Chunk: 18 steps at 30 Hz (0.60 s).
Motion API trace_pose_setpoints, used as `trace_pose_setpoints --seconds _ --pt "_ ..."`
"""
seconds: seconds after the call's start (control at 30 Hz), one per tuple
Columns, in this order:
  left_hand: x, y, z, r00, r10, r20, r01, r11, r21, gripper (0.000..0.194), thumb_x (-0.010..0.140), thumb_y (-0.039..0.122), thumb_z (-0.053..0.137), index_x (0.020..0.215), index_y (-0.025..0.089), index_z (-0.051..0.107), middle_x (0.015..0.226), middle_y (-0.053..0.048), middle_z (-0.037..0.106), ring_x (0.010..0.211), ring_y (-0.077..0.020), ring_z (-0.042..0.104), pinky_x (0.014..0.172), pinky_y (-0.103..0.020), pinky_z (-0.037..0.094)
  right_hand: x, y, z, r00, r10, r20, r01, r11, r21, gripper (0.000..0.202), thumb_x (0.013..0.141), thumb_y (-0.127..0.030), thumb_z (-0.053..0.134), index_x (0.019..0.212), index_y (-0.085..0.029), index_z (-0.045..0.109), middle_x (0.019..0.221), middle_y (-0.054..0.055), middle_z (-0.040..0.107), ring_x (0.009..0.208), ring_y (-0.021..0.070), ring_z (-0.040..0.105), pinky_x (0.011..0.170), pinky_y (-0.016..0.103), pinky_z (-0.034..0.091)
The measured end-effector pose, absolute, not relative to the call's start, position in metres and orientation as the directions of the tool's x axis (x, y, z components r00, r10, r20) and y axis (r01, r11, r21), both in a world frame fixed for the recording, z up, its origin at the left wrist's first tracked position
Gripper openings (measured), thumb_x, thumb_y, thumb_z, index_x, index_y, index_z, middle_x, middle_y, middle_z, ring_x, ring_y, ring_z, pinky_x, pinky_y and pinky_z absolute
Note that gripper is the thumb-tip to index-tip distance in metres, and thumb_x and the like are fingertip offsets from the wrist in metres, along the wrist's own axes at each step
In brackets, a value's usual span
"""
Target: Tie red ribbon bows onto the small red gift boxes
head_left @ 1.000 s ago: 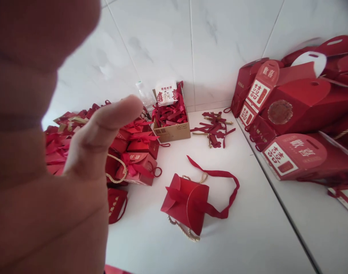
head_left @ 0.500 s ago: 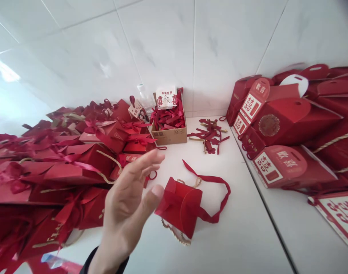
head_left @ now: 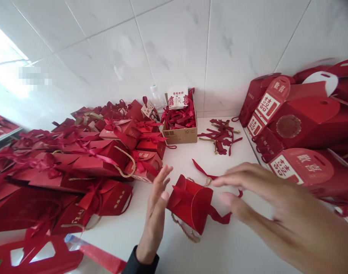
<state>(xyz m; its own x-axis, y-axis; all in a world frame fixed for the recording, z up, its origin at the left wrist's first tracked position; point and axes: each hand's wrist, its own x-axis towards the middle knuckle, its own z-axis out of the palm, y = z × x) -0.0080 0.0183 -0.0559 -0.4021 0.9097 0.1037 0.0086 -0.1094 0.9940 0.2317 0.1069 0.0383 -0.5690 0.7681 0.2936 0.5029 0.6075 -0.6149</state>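
A small red gift box [head_left: 195, 201] with rope handles lies on the white table [head_left: 219, 249] between my two hands. Its red ribbon [head_left: 219, 216] trails off to the right, partly hidden behind my right hand. My left hand [head_left: 156, 213] is just left of the box, fingers stretched out, holding nothing. On the right, my right hand [head_left: 270, 205] hovers above the table near the ribbon, thumb and fingers apart, with nothing between them.
Many ribboned red boxes [head_left: 113, 152] crowd the left side. At the back stands a cardboard box [head_left: 181, 136] of red ribbons, with loose ribbon pieces [head_left: 222, 139] beside it. Larger red boxes [head_left: 307, 121] are stacked at right. A plastic-wrapped roll [head_left: 96, 255] lies front left.
My right hand has come into view from the right. My left hand has lowered and turned edge-on beside the gift box. The view has shifted slightly to the left.
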Motion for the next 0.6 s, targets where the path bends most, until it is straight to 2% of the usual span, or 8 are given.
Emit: trace_pose_setpoints --seconds 0.1,0.17,0.23,0.37,0.6 --pt "0.007 0.005 -0.055 -0.355 0.93 0.099 0.155 -0.046 0.987 0.059 0.097 0.047 0.066 0.154 0.04 0.051 0.166 -0.006 0.046 0.153 -0.0351 0.041 0.122 -0.052 0.038 0.193 0.106 0.028 -0.651 0.714 0.258 0.426 0.625 -0.655 0.022 0.105 -0.039 0.053 0.11 -0.032 0.074 0.128 0.005 0.07 0.119 0.0245 0.069 0.096 0.04 0.06" --pt "0.014 0.002 -0.053 -0.406 0.897 0.173 0.323 -0.037 0.946 0.053 0.097 0.04 0.069 0.149 0.038 0.057 0.159 -0.008 0.053 0.148 -0.0342 0.046 0.118 -0.051 0.043 0.178 0.103 0.016 -0.654 0.721 0.228 0.418 0.597 -0.685 0.02 0.104 -0.036 0.055 0.108 -0.028 0.074 0.128 0.008 0.069 0.122 0.027 0.067 0.1 0.046 0.057" --pt "0.019 0.003 -0.05 -0.455 0.858 0.237 0.416 -0.031 0.909 0.043 0.1 0.036 0.065 0.143 0.038 0.062 0.147 -0.008 0.061 0.138 -0.0304 0.056 0.112 -0.047 0.049 0.17 0.101 0.007 -0.66 0.731 0.172 0.424 0.552 -0.718 0.016 0.102 -0.029 0.057 0.101 -0.025 0.072 0.121 0.008 0.07 0.114 0.0266 0.069 0.098 0.047 0.058" --pt "0.018 0.004 -0.043 -0.568 0.807 0.16 0.3 0.023 0.954 0.029 0.103 0.041 0.06 0.13 0.035 0.069 0.128 -0.006 0.07 0.115 -0.0226 0.068 0.097 -0.035 0.056 0.166 0.098 0.0 -0.668 0.735 0.118 0.395 0.484 -0.781 0.018 0.099 -0.022 0.053 0.086 -0.025 0.065 0.107 0.006 0.068 0.102 0.0236 0.069 0.09 0.045 0.057" --pt "0.019 0.0 -0.033 -0.559 0.829 0.009 0.073 0.038 0.997 0.035 0.095 0.047 0.072 0.125 0.03 0.072 0.119 -0.005 0.074 0.103 -0.0191 0.071 0.086 -0.026 0.059 0.162 0.102 -0.002 -0.671 0.738 0.066 0.403 0.438 -0.803 0.015 0.097 -0.023 0.053 0.088 -0.025 0.063 0.104 0.007 0.067 0.1 0.0253 0.068 0.087 0.047 0.055"
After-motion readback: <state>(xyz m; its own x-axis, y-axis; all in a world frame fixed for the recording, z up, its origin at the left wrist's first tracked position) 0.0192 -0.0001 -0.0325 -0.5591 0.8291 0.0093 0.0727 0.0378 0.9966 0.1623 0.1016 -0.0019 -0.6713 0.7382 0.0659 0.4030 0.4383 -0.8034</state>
